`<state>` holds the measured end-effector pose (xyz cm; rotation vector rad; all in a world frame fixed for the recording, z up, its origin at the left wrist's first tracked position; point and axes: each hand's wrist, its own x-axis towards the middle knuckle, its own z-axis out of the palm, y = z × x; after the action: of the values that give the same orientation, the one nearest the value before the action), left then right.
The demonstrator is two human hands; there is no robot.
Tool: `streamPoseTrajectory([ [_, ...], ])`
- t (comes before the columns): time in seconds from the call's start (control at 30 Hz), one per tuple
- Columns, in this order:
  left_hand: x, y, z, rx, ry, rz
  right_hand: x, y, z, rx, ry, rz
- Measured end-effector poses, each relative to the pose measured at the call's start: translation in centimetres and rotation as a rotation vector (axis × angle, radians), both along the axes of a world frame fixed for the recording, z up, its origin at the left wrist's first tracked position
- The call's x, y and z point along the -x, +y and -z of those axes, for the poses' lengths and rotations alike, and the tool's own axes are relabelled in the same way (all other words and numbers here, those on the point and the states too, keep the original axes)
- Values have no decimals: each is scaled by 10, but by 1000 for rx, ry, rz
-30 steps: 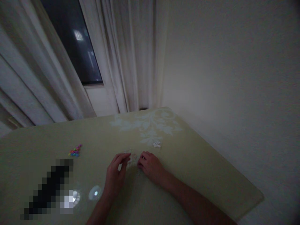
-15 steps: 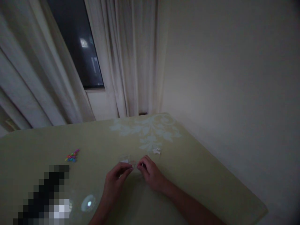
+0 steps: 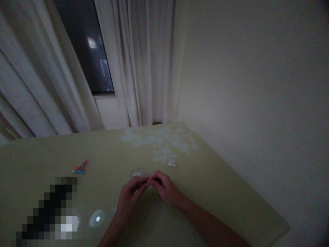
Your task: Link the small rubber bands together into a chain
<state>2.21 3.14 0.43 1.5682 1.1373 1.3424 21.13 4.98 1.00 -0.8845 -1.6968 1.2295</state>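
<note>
My left hand (image 3: pixel 132 193) and my right hand (image 3: pixel 164 188) meet fingertip to fingertip above the table. Both are closed in a pinch. Something small and pale shows between the fingertips, too tiny and dim to name. Just behind my left fingers lies a clear plastic box or bag (image 3: pixel 138 170) with something white in it, partly hidden by the hand. Beyond my right hand a few small white pieces (image 3: pixel 171 163) lie together on the table.
A little heap of bright multicoloured pieces (image 3: pixel 80 167) lies on the left of the greenish table (image 3: pixel 108 151). A blurred-out dark object (image 3: pixel 48 209) is at the lower left. Curtains (image 3: pixel 144 68) and a wall (image 3: pixel 244 85) border the table's back and right side.
My left hand has moved right and closed the gap, so its fingertips now meet those of my right hand. The right hand has shifted only slightly.
</note>
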Motion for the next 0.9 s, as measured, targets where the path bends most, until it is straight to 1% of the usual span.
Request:
streamPoseTrajectory([
  [0.07,-1,0,-2,-9,28,-8,0,1,0,-7,-3,7],
  [0.13,-1,-1,-3,-7,38,-30,-2,3,-1,-33,-27,58],
  [0.23,-2,-2,-5,27,-7,-64,-7,9,-1,-132,-123,227],
  [0.3,-2,-2,-4,49,-36,-94,-12,13,0,-204,-232,302],
  [0.37,-1,-1,-2,52,-61,-129,-16,16,2,-246,-363,296],
  [0.5,1,2,-2,64,-75,-146,-16,16,3,-253,-586,230],
  [0.67,1,1,-7,54,-85,-178,-11,14,5,-295,-712,202],
  [0.77,1,0,-8,57,-85,-192,-9,15,9,-357,-786,195],
  [0.9,3,-1,-9,68,-90,-184,-5,17,15,-491,-961,182],
])
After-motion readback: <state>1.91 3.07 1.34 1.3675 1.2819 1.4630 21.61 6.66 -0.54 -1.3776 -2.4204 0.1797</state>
